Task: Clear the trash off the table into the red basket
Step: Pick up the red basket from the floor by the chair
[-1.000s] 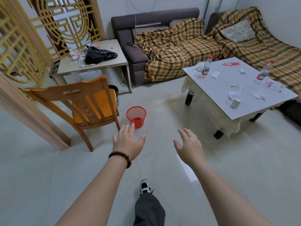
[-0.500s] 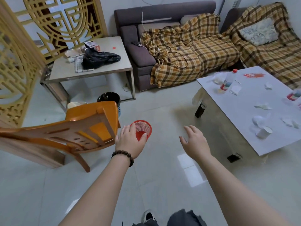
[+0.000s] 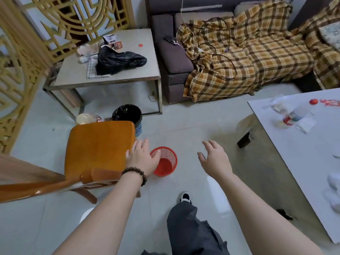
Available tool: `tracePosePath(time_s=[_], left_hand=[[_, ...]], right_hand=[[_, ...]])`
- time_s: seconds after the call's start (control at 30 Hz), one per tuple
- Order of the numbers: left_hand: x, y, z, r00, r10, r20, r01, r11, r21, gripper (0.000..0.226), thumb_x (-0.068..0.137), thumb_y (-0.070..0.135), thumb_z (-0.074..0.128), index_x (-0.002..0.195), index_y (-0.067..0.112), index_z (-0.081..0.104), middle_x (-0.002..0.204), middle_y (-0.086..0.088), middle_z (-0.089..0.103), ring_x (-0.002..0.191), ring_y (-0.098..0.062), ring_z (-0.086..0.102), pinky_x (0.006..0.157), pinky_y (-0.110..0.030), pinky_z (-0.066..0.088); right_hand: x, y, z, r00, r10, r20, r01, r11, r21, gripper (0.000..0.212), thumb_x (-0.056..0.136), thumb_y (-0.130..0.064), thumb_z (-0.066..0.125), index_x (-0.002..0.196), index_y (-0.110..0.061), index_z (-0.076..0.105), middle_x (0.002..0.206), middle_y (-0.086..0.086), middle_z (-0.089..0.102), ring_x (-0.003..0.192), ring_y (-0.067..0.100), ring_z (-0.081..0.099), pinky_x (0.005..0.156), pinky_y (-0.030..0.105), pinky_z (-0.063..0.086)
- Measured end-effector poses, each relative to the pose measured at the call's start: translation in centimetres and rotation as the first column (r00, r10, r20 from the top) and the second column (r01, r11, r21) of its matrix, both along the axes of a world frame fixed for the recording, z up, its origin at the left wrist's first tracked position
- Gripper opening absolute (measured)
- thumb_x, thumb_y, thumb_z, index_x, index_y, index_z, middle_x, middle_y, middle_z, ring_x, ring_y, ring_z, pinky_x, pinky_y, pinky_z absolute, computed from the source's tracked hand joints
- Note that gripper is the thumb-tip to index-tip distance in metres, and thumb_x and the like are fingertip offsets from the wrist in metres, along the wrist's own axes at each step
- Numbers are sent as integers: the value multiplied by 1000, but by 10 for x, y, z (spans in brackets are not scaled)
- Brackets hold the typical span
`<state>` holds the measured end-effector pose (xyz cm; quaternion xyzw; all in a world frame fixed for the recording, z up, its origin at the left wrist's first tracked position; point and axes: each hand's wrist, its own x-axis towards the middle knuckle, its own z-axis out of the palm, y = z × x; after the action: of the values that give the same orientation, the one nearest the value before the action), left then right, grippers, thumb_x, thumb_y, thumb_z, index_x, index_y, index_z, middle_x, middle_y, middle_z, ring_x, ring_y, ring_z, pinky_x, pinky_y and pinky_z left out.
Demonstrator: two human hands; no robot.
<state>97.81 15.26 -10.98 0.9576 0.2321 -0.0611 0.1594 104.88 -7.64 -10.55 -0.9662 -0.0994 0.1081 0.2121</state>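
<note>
A person steps across a tiled living-room floor, one trouser leg (image 3: 185, 221) and a black-and-white shoe (image 3: 185, 196) leading, both bare arms stretched forward. The left hand (image 3: 141, 159), a dark bead bracelet (image 3: 135, 173) at the wrist, hangs over the near rim of the red basket (image 3: 165, 161), fingers spread and gripping nothing; whether it touches the rim cannot be told. The right hand (image 3: 214, 159), to the right of the basket and well apart from it, is likewise open and empty. The basket stands upright on the floor just beside an orange wooden chair (image 3: 99, 150).

Further right of the basket, the white table (image 3: 287, 144) carries the litter: a plastic bottle with a red cap (image 3: 296, 113), a red wrapper (image 3: 330, 102), clear packets and crumpled white paper (image 3: 333, 181). Beyond the basket sit a black-lined bin (image 3: 127, 114), a grey side table (image 3: 110, 70) bearing a black bag (image 3: 119, 59), and a sofa draped in a plaid blanket (image 3: 239, 61).

The job appears to be at its first step, fetching the basket; no trash looks cleared. The next move likely calls for closing a hand on the rim and carrying the basket to the white table.
</note>
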Motion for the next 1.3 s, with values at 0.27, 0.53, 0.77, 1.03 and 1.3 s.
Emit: tracePosePath(time_s=[0.27,0.53,0.77,1.03,1.3], left_hand=[[93,17,-30,994,101,-42,-102,994,-26,68,90,52,39,145,14,30,154,-6,30,142,-22,19,112,-47,20],[131,53,-103,971,170,-169,-184,981,-67,66,91,49,43,145,14,29,152,-8,31,140,-25,25,109,-46,22],[148,71,-260,916,244,-318,-307,938,-162,68,89,46,49,146,16,26,152,-6,33,134,-27,38,106,-43,36],[152,102,-482,846,365,-390,-472,852,-227,70,86,38,61,143,15,28,146,-8,38,128,-26,44,93,-35,44],[151,107,-559,868,335,-366,-474,777,-414,48,88,25,58,133,23,43,111,-2,66,94,-19,64,76,-28,52]], right_hand=[[115,31,-42,988,98,-118,-103,994,-37,49,93,-34,48,139,-18,39,149,6,36,137,24,29,107,37,31],[160,70,-128,949,141,-282,-165,984,-61,49,93,-32,48,139,-16,40,148,6,38,137,23,29,109,36,29],[172,100,-287,907,90,-412,-133,988,-76,50,91,-29,51,138,-17,39,144,3,42,132,23,38,102,40,40],[183,112,-495,831,-26,-556,-25,996,-84,78,85,-47,60,147,-23,19,154,3,30,137,26,36,106,47,37],[189,117,-580,768,-21,-640,109,989,99,59,88,-20,60,139,-26,30,118,-4,60,98,20,61,77,35,54]])
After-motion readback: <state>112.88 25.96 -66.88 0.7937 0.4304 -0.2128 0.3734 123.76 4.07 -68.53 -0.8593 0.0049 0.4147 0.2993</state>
